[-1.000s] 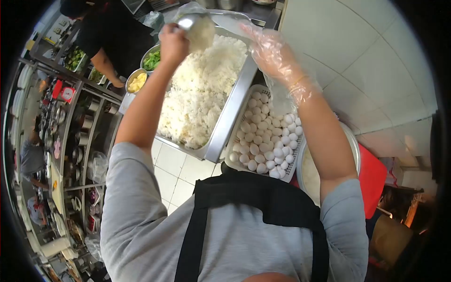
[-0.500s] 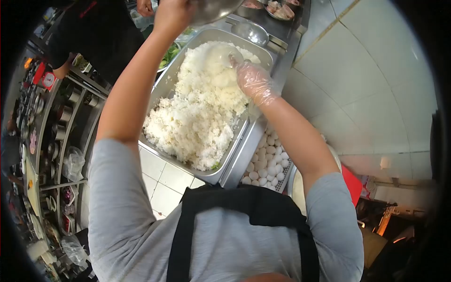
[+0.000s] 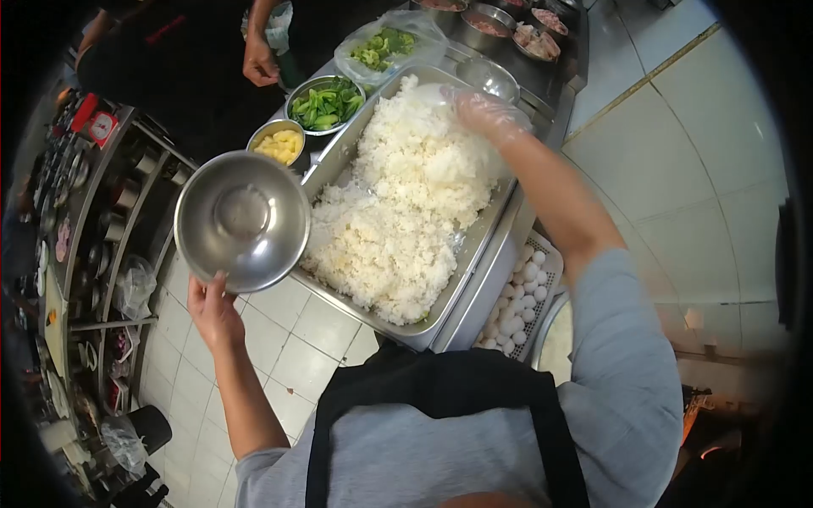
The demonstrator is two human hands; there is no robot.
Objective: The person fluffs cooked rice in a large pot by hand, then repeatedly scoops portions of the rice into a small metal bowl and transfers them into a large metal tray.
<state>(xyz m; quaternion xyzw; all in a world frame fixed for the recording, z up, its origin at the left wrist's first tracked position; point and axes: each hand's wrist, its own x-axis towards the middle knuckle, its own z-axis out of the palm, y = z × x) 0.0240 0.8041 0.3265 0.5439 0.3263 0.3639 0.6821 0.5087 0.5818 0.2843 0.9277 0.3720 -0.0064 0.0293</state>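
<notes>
Left hand [image 3: 215, 311] of the person, as the head view showed, was bare and closed on the near rim of a large steel bowl [image 3: 243, 222]. This bowl was held up at the left of the long metal tray [image 3: 343, 151], above the tiled floor [image 3: 292, 326], and its round bottom was visible from the camera. Whether it touched the tray corner, I could not tell.

Right hand [image 3: 487, 117], in a clear plastic glove, was at the far right part of the tray, at the upper end of the white rice [image 3: 406, 207]. It was blurred, so I could not tell if its fingers were gripping some rice or only lying on it. The rice lay inside the tray in a long heap, reaching from the far end to the near end.

Beside the left edge of the tray stood a bowl of yellow pieces [image 3: 279, 146] and a bowl of green leaves [image 3: 326, 107]. Near them was broccoli [image 3: 383, 48] in a clear plastic bag. Behind the tray was a small metal bowl [image 3: 489, 78]. At the right, lower than the tray, white eggs [image 3: 518, 309] lay in a basket [image 3: 550, 261]. A co-worker's hand [image 3: 260, 63] hung near the green leaves.
</notes>
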